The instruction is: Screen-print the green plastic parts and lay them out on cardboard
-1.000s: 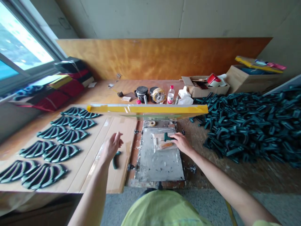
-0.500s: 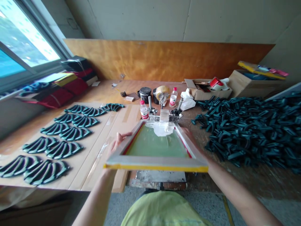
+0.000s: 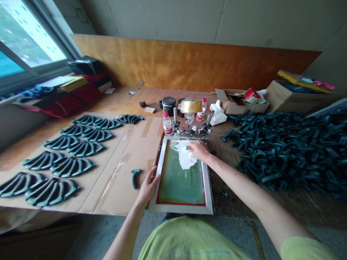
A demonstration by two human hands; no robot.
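Note:
A screen-printing frame (image 3: 209, 191) with a green mesh lies flat in front of me, hinged at its far end to a clamp (image 3: 189, 134). White ink (image 3: 187, 161) is pooled on the far part of the mesh. My left hand (image 3: 150, 184) grips the frame's left rail at the near half. In the ink, my right hand (image 3: 200, 151) is closed around a small pale squeegee (image 3: 188, 147), mostly hidden by the fingers. One curved dark green plastic piece (image 3: 136, 178) lies alone on the cardboard, left of my left hand.
Joined rows of dark green pieces (image 3: 65, 161) cover the left of the cardboard (image 3: 108, 180). A big heap of similar pieces (image 3: 276, 155) lies right. Behind the clamp stand bottles (image 3: 167, 124), a black tub (image 3: 169, 105) and a tape roll (image 3: 191, 106). An open carton (image 3: 244, 107) stands farther back.
The frame has swung down from a raised tilt to flat. My right hand has left the right rail and taken the squeegee. The lone green piece on the cardboard now shows.

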